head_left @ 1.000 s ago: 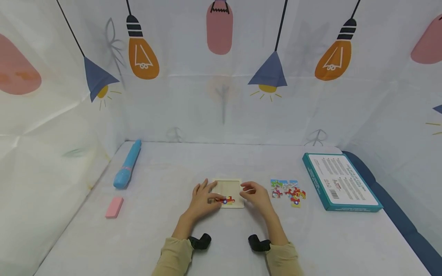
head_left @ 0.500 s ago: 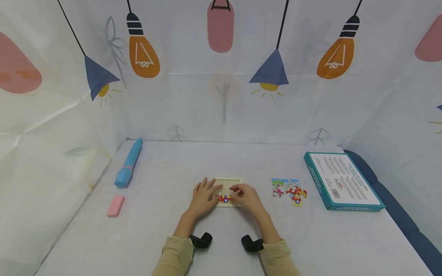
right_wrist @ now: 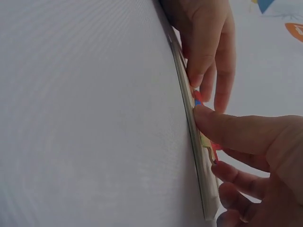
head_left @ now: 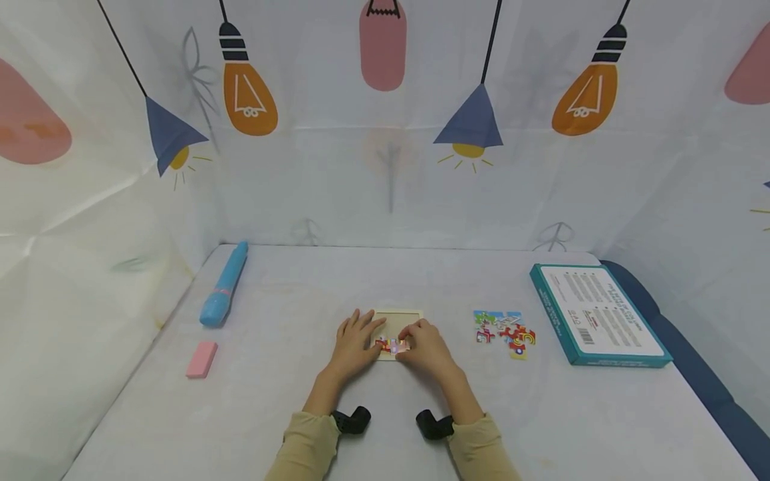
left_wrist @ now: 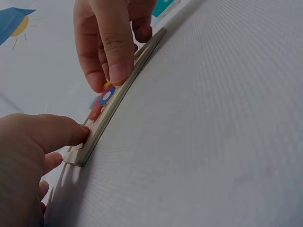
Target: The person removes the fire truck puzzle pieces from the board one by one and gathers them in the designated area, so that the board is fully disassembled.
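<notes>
A shallow wooden puzzle tray (head_left: 398,314) lies flat on the white table before me. Inside its lower left part sit a few colourful jigsaw pieces (head_left: 386,344), with blue and red showing in the left wrist view (left_wrist: 107,97). My left hand (head_left: 351,344) rests at the tray's left side, fingers spread, its thumb (left_wrist: 71,131) pressing down at the lower left corner. My right hand (head_left: 428,350) pinches a jigsaw piece (head_left: 404,346) between thumb and fingers, low over the tray beside the others. Its fingers partly cover that piece.
Right of the tray lies a cluster of joined and loose jigsaw pieces (head_left: 504,327). Farther right is a teal-edged box (head_left: 601,314). A blue microphone-shaped object (head_left: 225,287) and a pink block (head_left: 201,360) lie at the left.
My right hand has moved left from the tray's right edge in over its lower part, bringing a jigsaw piece against those there. My left hand has hardly moved.
</notes>
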### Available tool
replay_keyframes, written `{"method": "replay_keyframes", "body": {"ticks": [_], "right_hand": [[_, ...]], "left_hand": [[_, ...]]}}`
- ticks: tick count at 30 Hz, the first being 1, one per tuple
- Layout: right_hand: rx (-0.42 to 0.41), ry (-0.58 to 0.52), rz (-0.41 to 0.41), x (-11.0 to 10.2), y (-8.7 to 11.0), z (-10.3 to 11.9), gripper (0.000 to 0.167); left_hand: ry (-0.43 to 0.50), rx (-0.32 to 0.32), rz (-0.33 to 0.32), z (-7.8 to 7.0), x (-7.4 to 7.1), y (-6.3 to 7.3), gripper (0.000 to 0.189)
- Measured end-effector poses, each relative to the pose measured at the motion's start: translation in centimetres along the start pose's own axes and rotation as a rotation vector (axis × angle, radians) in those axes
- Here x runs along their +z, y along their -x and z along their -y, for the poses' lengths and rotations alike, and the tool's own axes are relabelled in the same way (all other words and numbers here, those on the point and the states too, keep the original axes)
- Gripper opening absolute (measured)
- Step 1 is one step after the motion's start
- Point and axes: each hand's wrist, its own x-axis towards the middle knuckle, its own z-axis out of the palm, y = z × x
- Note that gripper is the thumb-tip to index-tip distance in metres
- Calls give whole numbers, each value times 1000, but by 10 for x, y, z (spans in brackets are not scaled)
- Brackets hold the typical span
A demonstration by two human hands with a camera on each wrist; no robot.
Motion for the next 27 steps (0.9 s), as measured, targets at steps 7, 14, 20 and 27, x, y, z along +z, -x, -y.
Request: {"method": "replay_keyframes", "body": {"ticks": [7,14,20,27], "right_hand": [[-52,-142,-6,-4,2,2,22],[-6,-325,-30,-10,5,-5,16],[130,-421,-68,-27,9,-21,18],[218,-445,-106,-49,18,-47,19]], "left_hand": [[-1,11,-9,1,1,0,48],[7,23,-15,1,0,0,47],[5,33,-13,1,1,1,46],[8,47,-33,3,2,2,44]]}}
